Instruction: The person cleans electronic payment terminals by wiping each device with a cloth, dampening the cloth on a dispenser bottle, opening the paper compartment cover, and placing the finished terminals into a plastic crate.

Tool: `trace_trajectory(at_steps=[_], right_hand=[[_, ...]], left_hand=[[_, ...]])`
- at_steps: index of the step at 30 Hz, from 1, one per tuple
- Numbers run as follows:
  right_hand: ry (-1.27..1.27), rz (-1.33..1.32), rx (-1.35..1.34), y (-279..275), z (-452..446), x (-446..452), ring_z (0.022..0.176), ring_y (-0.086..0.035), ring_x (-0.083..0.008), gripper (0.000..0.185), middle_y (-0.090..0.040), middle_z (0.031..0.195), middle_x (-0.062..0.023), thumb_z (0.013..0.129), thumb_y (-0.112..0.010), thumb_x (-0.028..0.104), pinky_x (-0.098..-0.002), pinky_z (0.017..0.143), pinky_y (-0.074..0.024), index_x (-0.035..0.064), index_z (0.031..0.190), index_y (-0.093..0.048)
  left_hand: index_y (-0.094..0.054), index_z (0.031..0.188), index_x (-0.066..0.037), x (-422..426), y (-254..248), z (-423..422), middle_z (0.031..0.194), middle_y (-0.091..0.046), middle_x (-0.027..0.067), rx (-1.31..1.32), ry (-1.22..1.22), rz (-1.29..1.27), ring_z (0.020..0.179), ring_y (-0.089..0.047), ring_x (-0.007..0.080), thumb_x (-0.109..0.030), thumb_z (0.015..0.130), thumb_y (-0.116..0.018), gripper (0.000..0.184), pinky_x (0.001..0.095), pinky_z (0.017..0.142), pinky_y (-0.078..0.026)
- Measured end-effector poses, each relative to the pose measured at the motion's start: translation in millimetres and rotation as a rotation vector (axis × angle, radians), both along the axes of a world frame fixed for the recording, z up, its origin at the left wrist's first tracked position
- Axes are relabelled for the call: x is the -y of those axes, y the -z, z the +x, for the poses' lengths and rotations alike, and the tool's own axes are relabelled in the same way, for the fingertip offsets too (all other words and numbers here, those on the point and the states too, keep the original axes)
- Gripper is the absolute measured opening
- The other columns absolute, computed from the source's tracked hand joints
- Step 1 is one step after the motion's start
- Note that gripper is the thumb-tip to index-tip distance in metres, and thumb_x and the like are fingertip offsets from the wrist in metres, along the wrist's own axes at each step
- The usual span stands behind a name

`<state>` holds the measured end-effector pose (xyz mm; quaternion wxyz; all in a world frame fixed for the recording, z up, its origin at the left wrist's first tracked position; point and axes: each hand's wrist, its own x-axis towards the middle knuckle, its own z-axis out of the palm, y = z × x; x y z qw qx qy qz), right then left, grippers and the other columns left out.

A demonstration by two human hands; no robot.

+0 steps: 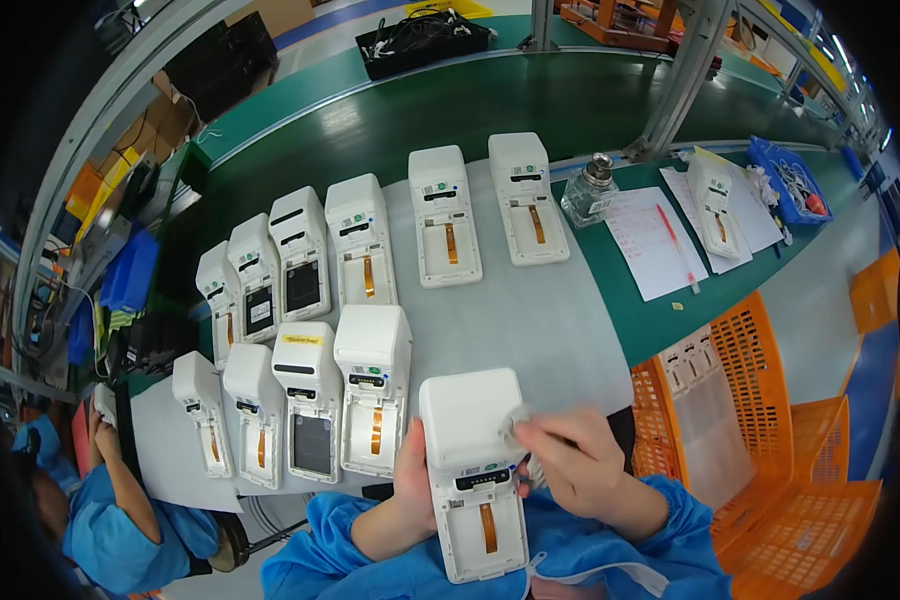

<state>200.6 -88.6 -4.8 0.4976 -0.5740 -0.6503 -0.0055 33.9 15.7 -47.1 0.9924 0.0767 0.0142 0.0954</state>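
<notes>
Green table (660, 325), partly covered by a grey mat (470, 335), fronts a framed workshop bay. At far left, a co-worker in a blue sleeve (110, 530) sits at the table's edge, with a white object near that person's hand (100, 437).

Next, ten white devices (360, 235) stand on the mat, six behind and four in front. Three show dark panels (312, 443) in their lower recesses; seven expose orange ribbon cables (451, 243). Which of the ten are finished and which are pending cannot be determined.

At centre front, one held device (470, 415) is judged to be mid-work: its recess is open, its ribbon cable exposed. It lies between the hands, near the wearer's body and off the mat. The left hand (410, 490) grips its left side. The right hand (575, 465), fingers closed, pinches a pale wad (515, 425) against its upper right corner; a dark slim item beside those fingers is unclear.

Further right: a glass bottle (588, 195), written sheets (645, 245) with a red pen (675, 240), another white device (712, 205) on papers, and, below the table, an orange crate (755, 360).
</notes>
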Motion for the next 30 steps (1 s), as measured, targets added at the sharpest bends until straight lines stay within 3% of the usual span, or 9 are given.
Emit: trace_trajectory(at_steps=[4,6,13,19,21,24,28,30], right_hand=[[0.035,0.121,0.237,-1.7,4.1,2.0,0.074,-0.059,-0.0195,0.039,-0.061,0.105,-0.0096,0.068,-0.072,0.002,-0.0285,0.066,-0.047,-0.0026,0.106,-0.069],[0.014,0.26,0.353,6.9,-3.3,3.8,0.073,-0.055,-0.0201,0.039,-0.062,0.101,-0.0105,0.065,-0.072,0.006,-0.0262,0.062,-0.0473,-0.0024,0.103,-0.07],[0.071,0.245,0.337,6.7,-2.5,3.8,0.075,-0.056,-0.0217,0.034,-0.062,0.102,-0.012,0.069,-0.072,0.01,-0.0269,0.061,-0.0479,-0.0038,0.101,-0.07],[0.119,0.225,0.367,10.7,-6.1,3.7,0.075,-0.054,-0.021,0.03,-0.062,0.102,-0.0125,0.075,-0.067,0.012,-0.028,0.062,-0.048,-0.0026,0.101,-0.071],[0.104,0.231,0.365,10.5,-3.1,2.1,0.075,-0.054,-0.0205,0.028,-0.062,0.103,-0.0123,0.076,-0.068,0.011,-0.0276,0.062,-0.048,-0.0016,0.101,-0.071],[0.07,0.298,0.371,22.2,-9.3,9.5,0.078,-0.052,-0.0193,0.031,-0.061,0.099,-0.0073,0.071,-0.07,0.008,-0.0266,0.062,-0.0484,0.0027,0.101,-0.073],[0.156,0.107,0.405,-1.2,2.0,3.4,0.08,-0.054,-0.0191,0.026,-0.061,0.101,-0.0073,0.077,-0.069,0.006,-0.0266,0.066,-0.0489,0.004,0.102,-0.073],[0.182,0.025,0.0,-2.2,9.5,1.3,0.081,-0.055,-0.0198,0.026,-0.061,0.103,-0.0093,0.077,-0.068,0.002,-0.0265,0.067,-0.0483,0.0017,0.103,-0.072]], left_hand=[[-0.023,0.15,-0.009,6.9,-5.6,-2.3,0.139,-0.041,0.0232,0.045,-0.008,0.025,0.117,-0.051,0.0397,-0.075,0.089,-0.02,0.09,0.0554,0.096,-0.044],[-0.025,0.149,-0.007,7.8,-23.4,1.3,0.133,-0.045,0.0247,-0.057,-0.126,-0.145,0.107,-0.055,0.0401,-0.08,0.084,-0.017,0.098,0.0545,0.085,-0.048],[-0.019,0.15,-0.005,11.7,-32.0,4.4,0.146,-0.036,0.0184,-0.203,-0.106,-0.071,0.095,-0.061,0.0397,-0.078,0.085,-0.015,0.098,0.0552,0.075,-0.053],[-0.02,0.15,-0.008,10.8,-30.1,3.0,0.152,-0.028,0.0183,-0.242,-0.018,-0.268,0.098,-0.061,0.0426,-0.076,0.088,-0.016,0.092,0.0578,0.075,-0.053],[-0.022,0.15,-0.009,11.6,-26.2,0.8,0.15,-0.03,0.0195,-0.204,-0.068,-0.138,0.099,-0.06,0.0421,-0.076,0.088,-0.017,0.092,0.0579,0.075,-0.053],[-0.023,0.15,-0.01,8.7,-29.1,4.2,0.143,-0.038,0.022,-0.257,-0.116,-0.159,0.1,-0.059,0.041,-0.079,0.086,-0.019,0.094,0.058,0.076,-0.051],[-0.028,0.148,-0.01,10.0,-15.4,4.4,0.125,-0.05,0.0231,-0.048,0.058,-0.192,0.106,-0.053,0.0404,-0.08,0.085,-0.023,0.094,0.0562,0.09,-0.045],[-0.029,0.148,-0.01,11.4,-21.5,5.1,0.124,-0.05,0.022,-0.066,0.054,-0.156,0.103,-0.054,0.0389,-0.079,0.086,-0.023,0.093,0.0549,0.089,-0.046]])
